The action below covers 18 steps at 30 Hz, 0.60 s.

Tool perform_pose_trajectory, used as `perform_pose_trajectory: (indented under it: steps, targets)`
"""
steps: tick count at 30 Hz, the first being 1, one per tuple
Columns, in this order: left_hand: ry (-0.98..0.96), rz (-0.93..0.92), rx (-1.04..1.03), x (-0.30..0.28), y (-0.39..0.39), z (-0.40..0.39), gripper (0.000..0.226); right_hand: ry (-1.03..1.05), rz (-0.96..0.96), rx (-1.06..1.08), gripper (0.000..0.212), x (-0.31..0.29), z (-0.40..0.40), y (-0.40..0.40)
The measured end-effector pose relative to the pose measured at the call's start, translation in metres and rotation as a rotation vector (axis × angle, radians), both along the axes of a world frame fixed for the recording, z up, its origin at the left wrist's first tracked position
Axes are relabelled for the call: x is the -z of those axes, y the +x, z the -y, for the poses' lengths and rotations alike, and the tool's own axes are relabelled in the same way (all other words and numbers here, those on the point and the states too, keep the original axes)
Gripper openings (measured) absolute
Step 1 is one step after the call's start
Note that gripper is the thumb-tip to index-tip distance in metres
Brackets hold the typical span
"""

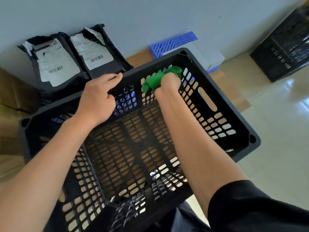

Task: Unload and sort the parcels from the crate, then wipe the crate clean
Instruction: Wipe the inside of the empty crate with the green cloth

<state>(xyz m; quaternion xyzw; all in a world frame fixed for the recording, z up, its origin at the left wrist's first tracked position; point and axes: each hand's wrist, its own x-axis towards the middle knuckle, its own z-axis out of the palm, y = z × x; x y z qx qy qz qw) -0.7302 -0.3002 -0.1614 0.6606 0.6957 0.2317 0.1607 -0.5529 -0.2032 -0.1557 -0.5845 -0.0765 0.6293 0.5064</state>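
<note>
A black perforated plastic crate (222, 104) fills the middle of the view, and nothing lies inside it. My right hand (168, 82) holds a bunched green cloth (155, 79) against the inside of the crate's far wall, near the far right corner. My left hand (98, 97) grips the far rim of the crate, index finger stretched along the rim and the other fingers curled over it. Two black parcels with white shipping labels, one on the left (53, 64) and one beside it (98, 56), lean against the wall beyond the crate.
A blue slatted plastic piece (173, 42) and a grey box (210, 56) lie beyond the crate's far corner. Another black crate (284, 51) stands at the upper right on the glossy tiled floor. A brown cardboard box (10, 92) is at the left edge.
</note>
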Motion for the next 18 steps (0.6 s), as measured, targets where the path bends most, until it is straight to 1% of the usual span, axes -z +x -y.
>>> perform_pose_trajectory:
  steps: [1,2,3,6,10,12,15,18]
  targets:
    - [-0.005,0.000,-0.004,0.000,0.000,0.000,0.073,0.012,-0.089,0.028,0.032,0.000,0.005,0.001]
    - [-0.010,0.002,-0.009,0.000,-0.001,0.000,0.073,0.008,-0.125,0.069,0.031,0.004,0.006,0.004]
    - [-0.014,0.008,-0.014,0.000,-0.001,0.000,0.072,0.038,-0.125,0.056,0.031,0.007,0.010,0.005]
    - [-0.018,0.037,-0.014,-0.002,0.001,0.001,0.067,0.107,-0.009,-0.037,0.039,0.024,0.018,0.012]
    - [0.024,0.056,-0.024,-0.004,0.010,0.010,0.058,0.173,0.025,-0.109,0.038,0.028,0.036,0.025]
    - [0.095,0.127,-0.069,-0.007,0.019,0.021,0.054,0.197,0.082,-0.192,0.040,0.025,0.047,0.030]
    - [0.193,0.284,-0.111,-0.011,0.036,0.042,0.049,0.212,0.203,-0.364,0.043,0.022,0.066,0.038]
    - [0.196,0.449,-0.129,-0.013,0.052,0.061,0.043,0.270,0.309,-0.541,0.043,0.015,0.085,0.042]
